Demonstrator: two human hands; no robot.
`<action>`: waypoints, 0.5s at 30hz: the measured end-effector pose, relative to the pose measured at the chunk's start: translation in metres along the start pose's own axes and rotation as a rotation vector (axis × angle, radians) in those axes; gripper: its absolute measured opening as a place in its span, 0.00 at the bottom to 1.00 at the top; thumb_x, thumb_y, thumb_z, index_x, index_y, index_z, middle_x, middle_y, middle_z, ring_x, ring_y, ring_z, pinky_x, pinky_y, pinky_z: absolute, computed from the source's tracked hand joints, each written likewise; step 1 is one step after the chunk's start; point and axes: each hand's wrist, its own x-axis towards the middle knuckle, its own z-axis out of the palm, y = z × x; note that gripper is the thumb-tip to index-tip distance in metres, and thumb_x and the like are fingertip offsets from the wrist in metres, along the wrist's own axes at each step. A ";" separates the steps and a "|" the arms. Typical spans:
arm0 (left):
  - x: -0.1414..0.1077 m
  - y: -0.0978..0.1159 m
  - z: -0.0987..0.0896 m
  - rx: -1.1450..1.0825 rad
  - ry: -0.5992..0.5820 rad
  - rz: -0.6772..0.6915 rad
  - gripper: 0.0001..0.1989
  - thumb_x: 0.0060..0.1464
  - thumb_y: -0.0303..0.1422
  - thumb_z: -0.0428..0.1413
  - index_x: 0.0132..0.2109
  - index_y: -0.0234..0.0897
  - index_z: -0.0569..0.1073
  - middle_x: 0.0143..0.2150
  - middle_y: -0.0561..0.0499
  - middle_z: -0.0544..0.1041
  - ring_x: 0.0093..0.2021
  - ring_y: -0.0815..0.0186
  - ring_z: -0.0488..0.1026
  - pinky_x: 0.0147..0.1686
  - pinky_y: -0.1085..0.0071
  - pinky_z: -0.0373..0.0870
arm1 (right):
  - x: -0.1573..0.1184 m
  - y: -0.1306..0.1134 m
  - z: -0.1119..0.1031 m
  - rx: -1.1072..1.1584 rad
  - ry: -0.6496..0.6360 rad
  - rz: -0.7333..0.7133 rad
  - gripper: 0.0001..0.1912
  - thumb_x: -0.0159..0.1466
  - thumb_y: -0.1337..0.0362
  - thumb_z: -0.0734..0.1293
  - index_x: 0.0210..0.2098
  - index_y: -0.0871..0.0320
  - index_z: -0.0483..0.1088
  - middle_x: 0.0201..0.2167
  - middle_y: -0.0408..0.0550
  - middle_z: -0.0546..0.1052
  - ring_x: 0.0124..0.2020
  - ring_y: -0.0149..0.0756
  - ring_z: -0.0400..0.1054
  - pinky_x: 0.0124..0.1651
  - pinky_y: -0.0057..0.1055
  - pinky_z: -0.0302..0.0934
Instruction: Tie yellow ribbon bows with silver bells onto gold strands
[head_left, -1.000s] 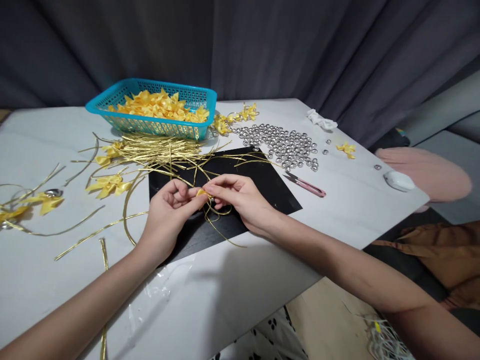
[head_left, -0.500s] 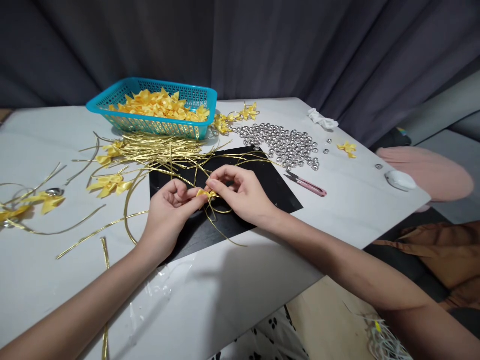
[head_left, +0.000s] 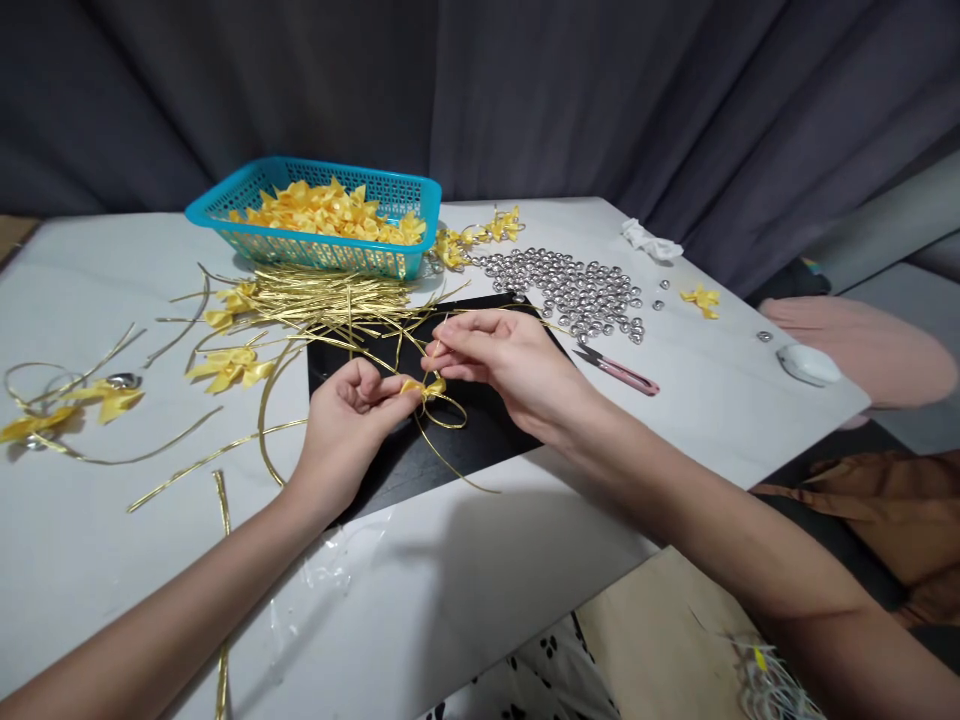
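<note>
Between the thumb and fingers of my left hand (head_left: 352, 420) is a small yellow ribbon bow (head_left: 432, 388). A thin gold cord (head_left: 459, 408) loops out of the bow, and its loose tail trails toward the near edge of the black mat (head_left: 420, 465). My right hand (head_left: 502, 360) is closed just above and to the right of the bow, pinching a thin strand of the cord near its fingertips. Both hands are over the mat. The knot at the bow's middle is too small to make out.
A blue basket (head_left: 315, 243) of yellow bows stands behind a bundle of gold cords (head_left: 322, 298). Silver beads (head_left: 581, 290) and pink-handled thread snips (head_left: 619, 371) lie to the right. More yellow bows (head_left: 231, 368) with cords are on the left. A white dish (head_left: 808, 365) sits near the right edge.
My right hand has drawn up and right, away from the bow, with the strand at its fingertips. My left hand still pinches the bow. The view has shifted slightly.
</note>
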 end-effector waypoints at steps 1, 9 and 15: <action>0.000 0.000 0.000 -0.001 0.001 0.002 0.22 0.36 0.28 0.66 0.22 0.40 0.56 0.22 0.57 0.74 0.27 0.70 0.71 0.30 0.75 0.66 | 0.000 -0.004 0.000 0.056 0.000 0.057 0.08 0.61 0.70 0.66 0.24 0.62 0.70 0.26 0.47 0.75 0.28 0.25 0.70 0.37 0.24 0.68; 0.000 -0.003 -0.001 -0.028 0.005 -0.005 0.21 0.37 0.25 0.65 0.23 0.39 0.57 0.26 0.55 0.78 0.30 0.71 0.74 0.34 0.75 0.69 | 0.006 -0.029 -0.002 0.198 -0.021 0.092 0.11 0.62 0.76 0.61 0.26 0.64 0.69 0.30 0.48 0.73 0.34 0.24 0.72 0.41 0.18 0.69; 0.000 -0.002 -0.001 -0.011 0.010 -0.002 0.20 0.38 0.25 0.65 0.23 0.39 0.57 0.25 0.55 0.78 0.29 0.71 0.74 0.34 0.75 0.69 | 0.002 -0.035 -0.003 0.107 -0.017 0.018 0.10 0.62 0.78 0.60 0.27 0.63 0.68 0.33 0.48 0.73 0.42 0.29 0.72 0.43 0.18 0.70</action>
